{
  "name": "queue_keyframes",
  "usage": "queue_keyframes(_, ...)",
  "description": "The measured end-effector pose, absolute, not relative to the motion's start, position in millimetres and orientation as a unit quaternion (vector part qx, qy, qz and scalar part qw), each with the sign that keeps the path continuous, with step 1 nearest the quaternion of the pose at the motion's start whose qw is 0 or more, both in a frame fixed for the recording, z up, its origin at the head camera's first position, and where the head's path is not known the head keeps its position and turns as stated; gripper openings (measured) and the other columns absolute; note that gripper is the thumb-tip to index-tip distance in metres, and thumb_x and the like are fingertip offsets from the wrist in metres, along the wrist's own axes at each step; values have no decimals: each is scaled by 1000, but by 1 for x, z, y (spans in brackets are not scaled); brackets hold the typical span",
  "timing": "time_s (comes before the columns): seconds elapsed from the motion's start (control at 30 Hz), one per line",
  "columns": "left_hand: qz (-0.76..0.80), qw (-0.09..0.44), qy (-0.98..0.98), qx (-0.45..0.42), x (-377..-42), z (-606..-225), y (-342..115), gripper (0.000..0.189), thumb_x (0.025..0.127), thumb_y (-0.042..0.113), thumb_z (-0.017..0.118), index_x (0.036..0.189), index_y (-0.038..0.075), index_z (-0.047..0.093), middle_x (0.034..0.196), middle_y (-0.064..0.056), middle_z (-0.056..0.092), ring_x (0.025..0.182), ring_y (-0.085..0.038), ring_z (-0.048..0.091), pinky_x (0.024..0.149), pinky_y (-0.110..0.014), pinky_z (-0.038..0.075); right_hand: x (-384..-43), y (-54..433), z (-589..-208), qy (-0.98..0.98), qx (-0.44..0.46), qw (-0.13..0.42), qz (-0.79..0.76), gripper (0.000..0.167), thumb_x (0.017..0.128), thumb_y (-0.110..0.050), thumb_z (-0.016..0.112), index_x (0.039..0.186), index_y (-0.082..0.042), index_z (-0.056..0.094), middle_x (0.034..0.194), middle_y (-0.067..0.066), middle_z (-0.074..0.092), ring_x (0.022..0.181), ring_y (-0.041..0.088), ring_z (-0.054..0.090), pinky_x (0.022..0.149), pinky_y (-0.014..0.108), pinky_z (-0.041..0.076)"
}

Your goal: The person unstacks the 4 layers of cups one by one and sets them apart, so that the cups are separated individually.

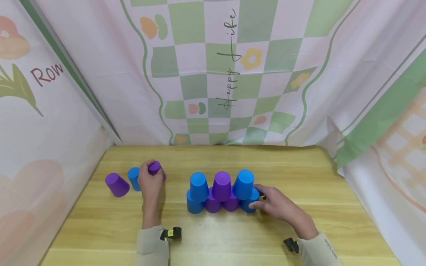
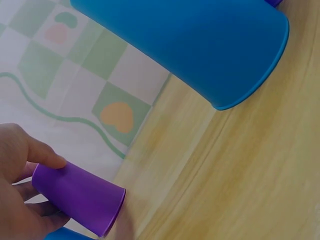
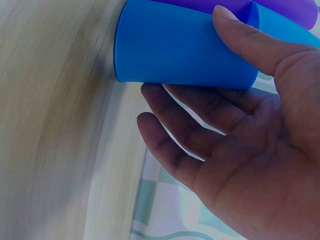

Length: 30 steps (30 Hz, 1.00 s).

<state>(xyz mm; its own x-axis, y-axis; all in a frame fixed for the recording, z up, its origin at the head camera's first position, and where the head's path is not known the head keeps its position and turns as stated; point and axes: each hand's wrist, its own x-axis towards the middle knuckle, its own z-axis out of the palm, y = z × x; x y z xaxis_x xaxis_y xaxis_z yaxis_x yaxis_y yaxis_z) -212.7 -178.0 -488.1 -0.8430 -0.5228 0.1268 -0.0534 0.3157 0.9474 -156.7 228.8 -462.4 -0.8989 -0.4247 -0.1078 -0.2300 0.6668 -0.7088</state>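
Note:
On the left, my left hand (image 1: 150, 186) grips an upside-down purple cup (image 1: 155, 167), with the thumb on one side and the fingers on the other. The left wrist view shows that purple cup (image 2: 80, 197) with its wide rim toward the wood. In the middle, upside-down cups stand in two rows. Up top are a blue cup (image 1: 198, 184), a purple cup (image 1: 222, 184) and another blue cup (image 1: 244, 183). My right hand (image 1: 277, 203) holds the lower row's right-end blue cup (image 3: 180, 47), thumb on one side, fingertips against the other.
Left of my left hand stand a blue cup (image 1: 134, 178), partly behind the hand, and a purple cup (image 1: 117, 184). The wooden table (image 1: 206, 244) meets a printed curtain (image 1: 219, 92) at its back edge. More curtain hangs on both sides.

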Motion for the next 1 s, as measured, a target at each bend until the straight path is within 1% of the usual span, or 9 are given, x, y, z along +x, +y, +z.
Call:
queue_keyframes(0.13,-562,200,-781,187,-212,-487,-177,49,91,-6,67,139,-2,60,146,-26,57,140,-43,52,120,-56,42,-157,228,-461,901,-181,138,-369,41,98,-32,76,127,-7,65,118,7,74,110,28,70,94,54,60)
queue_keyframes(0.47,-561,197,-782,189,-212,-487,-179,51,90,-7,68,140,-1,58,147,-26,57,141,-43,51,120,-56,42,-157,228,-460,901,-176,145,-369,41,98,-32,77,129,-7,65,119,8,74,110,27,69,92,52,61)
queue_keyframes(0.83,-547,208,-789,188,-211,-483,-178,54,87,-9,69,140,-3,58,146,-28,57,139,-45,52,120,-56,42,-157,228,-462,900,-179,142,-372,42,97,-31,77,129,-6,65,120,10,74,111,30,69,91,51,61)
queue_keyframes(1.0,-542,212,-791,188,-210,-480,-177,54,88,-9,69,140,-3,58,146,-28,57,140,-45,52,120,-56,42,-157,228,-461,900,-179,142,-372,42,97,-31,77,129,-6,65,120,10,74,112,31,70,92,52,61)
